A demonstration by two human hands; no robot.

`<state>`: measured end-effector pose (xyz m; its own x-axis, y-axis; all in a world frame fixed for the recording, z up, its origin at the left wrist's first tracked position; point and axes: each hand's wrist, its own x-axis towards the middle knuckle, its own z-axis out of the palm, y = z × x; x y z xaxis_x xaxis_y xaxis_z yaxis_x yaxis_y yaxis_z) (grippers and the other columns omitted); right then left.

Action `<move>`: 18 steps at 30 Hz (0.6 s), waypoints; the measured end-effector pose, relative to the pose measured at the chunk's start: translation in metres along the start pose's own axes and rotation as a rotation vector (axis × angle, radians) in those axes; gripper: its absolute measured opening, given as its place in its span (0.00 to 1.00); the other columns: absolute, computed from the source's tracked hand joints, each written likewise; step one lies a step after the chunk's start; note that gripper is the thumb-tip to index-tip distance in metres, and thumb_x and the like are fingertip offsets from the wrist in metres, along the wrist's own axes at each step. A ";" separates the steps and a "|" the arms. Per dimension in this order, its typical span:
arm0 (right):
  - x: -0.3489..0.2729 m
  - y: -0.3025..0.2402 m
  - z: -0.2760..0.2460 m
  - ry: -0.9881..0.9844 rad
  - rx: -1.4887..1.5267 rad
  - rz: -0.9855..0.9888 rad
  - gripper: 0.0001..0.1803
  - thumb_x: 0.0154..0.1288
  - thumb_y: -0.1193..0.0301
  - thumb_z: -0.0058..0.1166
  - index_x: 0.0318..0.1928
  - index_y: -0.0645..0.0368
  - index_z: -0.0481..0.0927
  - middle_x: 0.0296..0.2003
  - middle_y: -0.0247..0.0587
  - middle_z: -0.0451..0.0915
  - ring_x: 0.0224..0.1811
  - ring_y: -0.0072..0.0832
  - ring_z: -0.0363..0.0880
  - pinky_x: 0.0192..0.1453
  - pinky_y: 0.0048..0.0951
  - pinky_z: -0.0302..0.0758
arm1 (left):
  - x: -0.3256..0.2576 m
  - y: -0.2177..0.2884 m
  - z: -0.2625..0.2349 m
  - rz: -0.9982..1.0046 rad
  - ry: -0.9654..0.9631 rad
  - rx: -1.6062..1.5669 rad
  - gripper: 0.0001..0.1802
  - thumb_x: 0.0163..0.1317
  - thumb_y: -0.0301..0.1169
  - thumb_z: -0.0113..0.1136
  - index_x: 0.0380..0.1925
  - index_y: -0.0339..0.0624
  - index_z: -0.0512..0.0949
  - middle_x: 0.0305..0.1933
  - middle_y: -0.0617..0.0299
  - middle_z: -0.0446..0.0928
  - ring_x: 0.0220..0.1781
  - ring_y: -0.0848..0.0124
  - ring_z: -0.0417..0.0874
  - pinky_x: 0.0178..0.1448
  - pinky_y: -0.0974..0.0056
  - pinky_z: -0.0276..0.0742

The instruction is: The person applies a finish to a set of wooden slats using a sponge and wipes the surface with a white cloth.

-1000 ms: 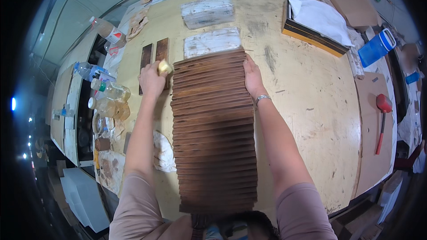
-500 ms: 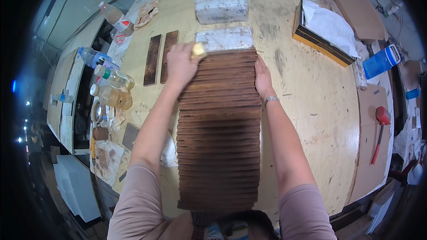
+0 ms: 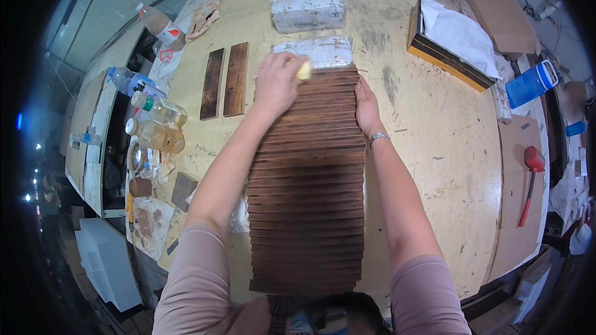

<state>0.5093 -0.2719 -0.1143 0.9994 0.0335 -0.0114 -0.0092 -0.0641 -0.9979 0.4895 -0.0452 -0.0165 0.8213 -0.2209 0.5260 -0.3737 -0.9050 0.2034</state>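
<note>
Dark brown wooden slats (image 3: pixel 310 142) lie side by side in a long row running from near my body toward the far side of the table. My left hand (image 3: pixel 277 85) is closed on a small pale yellow sponge (image 3: pixel 303 71) at the far left part of the row, slightly blurred. Along the right edge of the slats, my right hand (image 3: pixel 367 107) lies with fingers stretched out, touching their ends. The far end of the row meets a plastic-wrapped whitish block (image 3: pixel 320 51). Left of my left hand lie two loose brown boards (image 3: pixel 235 80).
A second wrapped block (image 3: pixel 308 12) sits farther back. On the left stand several plastic bottles (image 3: pixel 162 111) and a stained cloth (image 3: pixel 151 223). To the right are a black-and-yellow box (image 3: pixel 450 65) with white sheeting, a blue jug (image 3: pixel 524 91) and a red mallet (image 3: pixel 532 160).
My left hand has moved right with the sponge, across the far end of the slats. My right hand stays at the same edge.
</note>
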 end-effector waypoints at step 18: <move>0.001 0.004 -0.001 0.022 0.010 -0.013 0.28 0.80 0.63 0.37 0.73 0.66 0.65 0.69 0.56 0.72 0.74 0.44 0.67 0.77 0.34 0.59 | -0.039 -0.042 -0.051 -0.230 -0.099 0.090 0.26 0.55 0.25 0.69 0.56 0.48 0.82 0.55 0.58 0.80 0.60 0.53 0.76 0.64 0.52 0.72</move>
<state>0.5103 -0.2729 -0.1178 0.9999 0.0123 0.0027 0.0034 -0.0537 -0.9986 0.4507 0.0200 -0.0032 0.9199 -0.0357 0.3905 -0.1358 -0.9632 0.2321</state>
